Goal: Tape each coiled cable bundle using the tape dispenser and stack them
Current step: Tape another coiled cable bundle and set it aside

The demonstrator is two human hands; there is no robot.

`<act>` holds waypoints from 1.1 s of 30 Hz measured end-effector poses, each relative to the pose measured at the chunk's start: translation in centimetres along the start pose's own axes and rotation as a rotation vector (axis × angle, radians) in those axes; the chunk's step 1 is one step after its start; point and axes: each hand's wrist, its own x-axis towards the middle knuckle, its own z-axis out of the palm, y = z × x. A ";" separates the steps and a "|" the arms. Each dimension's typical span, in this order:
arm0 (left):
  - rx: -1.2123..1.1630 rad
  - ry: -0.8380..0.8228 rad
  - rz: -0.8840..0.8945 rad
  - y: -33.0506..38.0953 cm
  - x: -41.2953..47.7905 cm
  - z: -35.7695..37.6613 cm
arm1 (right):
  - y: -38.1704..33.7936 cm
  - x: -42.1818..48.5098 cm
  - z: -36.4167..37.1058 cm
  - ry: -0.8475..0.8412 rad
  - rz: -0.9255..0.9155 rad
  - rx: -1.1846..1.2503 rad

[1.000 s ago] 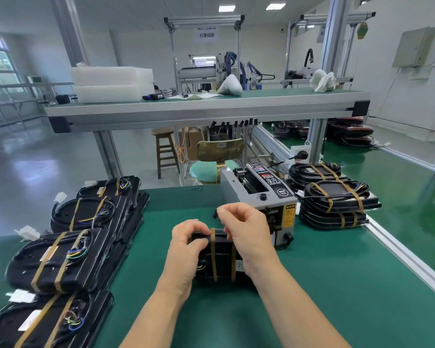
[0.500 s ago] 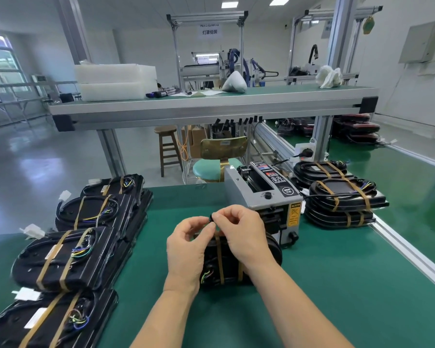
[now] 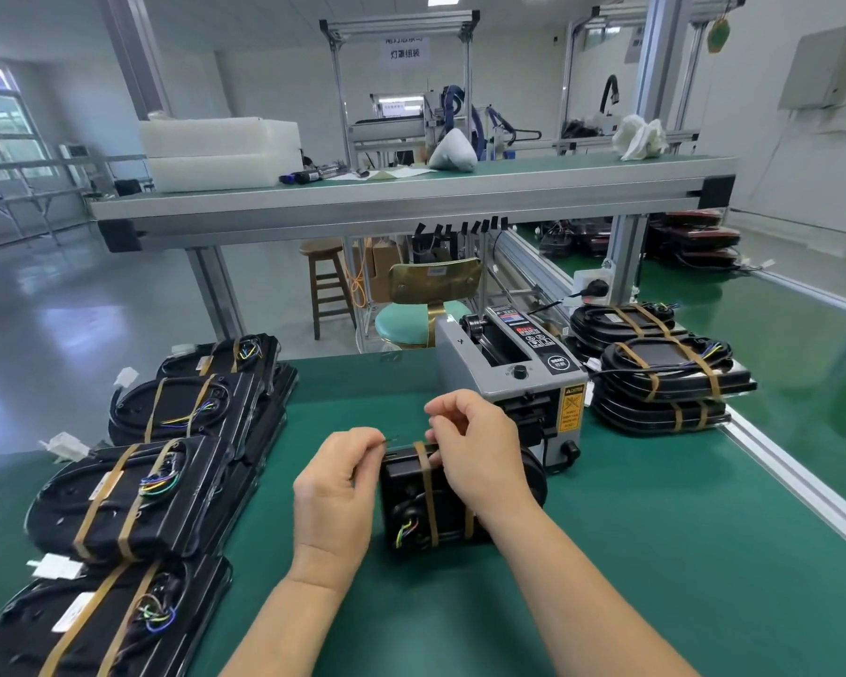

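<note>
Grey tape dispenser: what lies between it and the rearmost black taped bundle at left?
Only bare green table mat separates the grey tape dispenser from that black taped bundle, as the head view shows.

A black cable bundle (image 3: 411, 500), bound by two tan tape bands, coloured wires showing at its near left, sits on the green desk (image 3: 606, 554). The grey tape dispenser (image 3: 509, 368) stands just beyond it. Taped bundles are stacked at right (image 3: 665, 378) and left (image 3: 118, 495).

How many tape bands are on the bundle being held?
2: one tape band across the middle of the bundle, a second band beside the right hand; that hand may hide more.
</note>
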 end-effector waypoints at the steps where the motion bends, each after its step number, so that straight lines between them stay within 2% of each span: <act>1: 0.047 -0.035 0.106 -0.3 0.1 -0.5 | 0.1 0.0 0.0 -0.013 -0.015 -0.036; 4: 0.200 -0.145 0.319 -1.0 0.8 -1.6 | 0.0 -0.2 -0.1 -0.035 -0.060 -0.130; 7: 0.278 -0.201 0.428 -1.6 1.2 -2.5 | -0.2 -0.3 -0.2 -0.047 -0.120 -0.234; 13: 0.281 -0.213 0.528 -1.9 1.7 -3.0 | -0.3 -0.7 0.2 -0.085 -0.163 -0.321; 22: 0.369 -0.341 0.714 -2.0 2.9 -3.5 | -0.6 -0.9 -0.1 -0.147 -0.179 -0.388; 33: 0.345 -0.421 0.804 -1.9 4.1 -3.6 | -0.7 -0.9 0.0 -0.165 -0.162 -0.388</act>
